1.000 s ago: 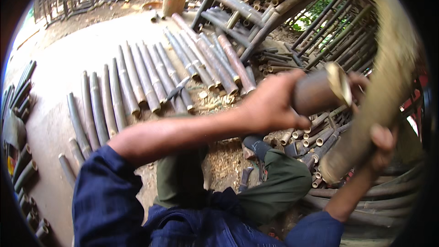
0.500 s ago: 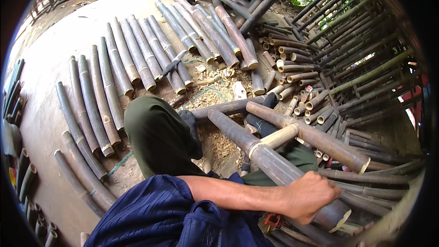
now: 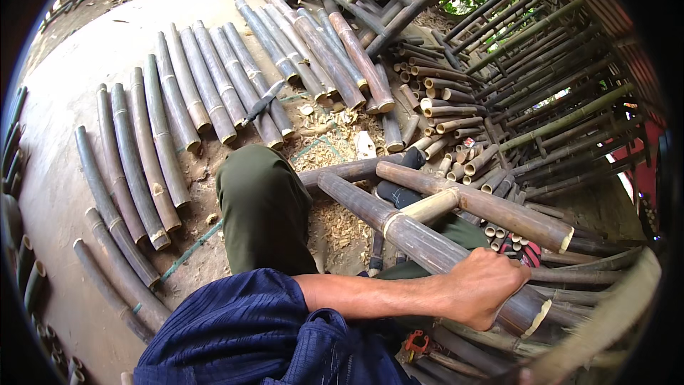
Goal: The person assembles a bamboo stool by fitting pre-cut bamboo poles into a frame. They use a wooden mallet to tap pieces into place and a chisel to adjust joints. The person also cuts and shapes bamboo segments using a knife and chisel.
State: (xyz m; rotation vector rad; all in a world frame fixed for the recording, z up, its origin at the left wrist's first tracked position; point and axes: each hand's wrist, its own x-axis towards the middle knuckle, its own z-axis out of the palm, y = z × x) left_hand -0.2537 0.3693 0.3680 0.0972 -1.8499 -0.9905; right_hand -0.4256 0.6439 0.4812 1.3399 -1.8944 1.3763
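My left hand (image 3: pixel 488 286) reaches across my body from a rolled blue sleeve and is closed over a thick brown bamboo pole (image 3: pixel 399 224). The pole runs diagonally from near my left knee (image 3: pixel 263 207) down to a pale cut end at the lower right. A second thick bamboo pole (image 3: pixel 491 208) lies just beyond it, and a paler short piece (image 3: pixel 427 207) crosses between the two. My right hand is out of sight.
Split bamboo halves (image 3: pixel 178 107) lie in rows on the bare ground to the left and ahead. Short bamboo offcuts (image 3: pixel 442 117) are heaped ahead on the right, with shavings (image 3: pixel 335 142) around my legs. A rack of long poles (image 3: pixel 556 100) fills the right side.
A second ago both hands held a bamboo piece up near my face. Since then the view has tipped down, and my left hand has come down onto the thick pole across my lap.
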